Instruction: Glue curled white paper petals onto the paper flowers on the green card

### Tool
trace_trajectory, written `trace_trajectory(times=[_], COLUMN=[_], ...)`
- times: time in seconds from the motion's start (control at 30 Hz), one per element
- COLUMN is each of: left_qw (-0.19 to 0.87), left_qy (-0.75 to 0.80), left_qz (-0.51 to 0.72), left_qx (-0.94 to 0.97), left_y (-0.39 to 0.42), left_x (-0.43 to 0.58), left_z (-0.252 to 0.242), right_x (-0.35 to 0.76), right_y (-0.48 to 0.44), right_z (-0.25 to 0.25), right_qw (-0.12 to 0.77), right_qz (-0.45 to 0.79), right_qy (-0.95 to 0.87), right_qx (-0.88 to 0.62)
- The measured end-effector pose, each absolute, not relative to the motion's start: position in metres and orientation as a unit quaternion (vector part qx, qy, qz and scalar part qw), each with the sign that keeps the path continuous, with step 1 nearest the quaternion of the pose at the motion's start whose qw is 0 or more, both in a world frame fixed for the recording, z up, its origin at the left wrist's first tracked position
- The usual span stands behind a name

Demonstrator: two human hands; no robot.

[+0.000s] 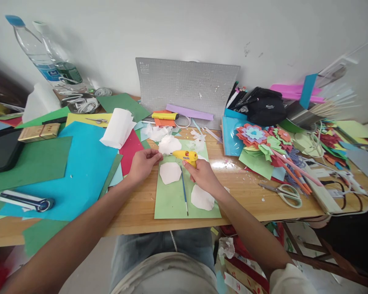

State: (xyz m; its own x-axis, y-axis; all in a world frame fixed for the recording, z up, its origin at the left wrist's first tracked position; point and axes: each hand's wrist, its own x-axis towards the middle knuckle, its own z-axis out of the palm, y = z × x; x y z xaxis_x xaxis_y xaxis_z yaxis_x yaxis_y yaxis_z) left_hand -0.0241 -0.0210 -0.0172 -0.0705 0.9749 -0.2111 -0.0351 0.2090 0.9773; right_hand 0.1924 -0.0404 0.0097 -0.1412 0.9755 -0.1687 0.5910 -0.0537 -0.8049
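Observation:
My right hand grips a yellow hot glue gun, its nozzle pointing left. The nozzle tip is at the lower edge of a crumpled white paper piece. My left hand is closed, thumb and fingers pinched at the left edge of that piece. Just below lies a rounded white paper cutout, and a second white cutout is nearer me at the right. A thin blue paintbrush lies between them. All rest on a light green sheet.
Scissors and paper flowers lie to the right. Left are a stapler, blue paper and a white paper stack. A grey cutting mat leans on the wall behind a yellow cutter.

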Motion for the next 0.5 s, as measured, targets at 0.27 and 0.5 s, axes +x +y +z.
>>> trace_trajectory(times=[0.27, 0.5], left_qw=[0.534, 0.529], left_qy=[0.569, 0.572], left_qz=[0.459, 0.452], left_qx=[0.425, 0.434], left_y=[-0.023, -0.022], left_x=[-0.024, -0.025], left_z=[-0.015, -0.018], right_x=[0.218, 0.297], right_y=[-0.059, -0.071], right_z=[0.022, 0.006], right_qw=[0.373, 0.447], right_qz=[0.46, 0.212], right_qy=[-0.578, -0.572], right_qx=[-0.561, -0.654])
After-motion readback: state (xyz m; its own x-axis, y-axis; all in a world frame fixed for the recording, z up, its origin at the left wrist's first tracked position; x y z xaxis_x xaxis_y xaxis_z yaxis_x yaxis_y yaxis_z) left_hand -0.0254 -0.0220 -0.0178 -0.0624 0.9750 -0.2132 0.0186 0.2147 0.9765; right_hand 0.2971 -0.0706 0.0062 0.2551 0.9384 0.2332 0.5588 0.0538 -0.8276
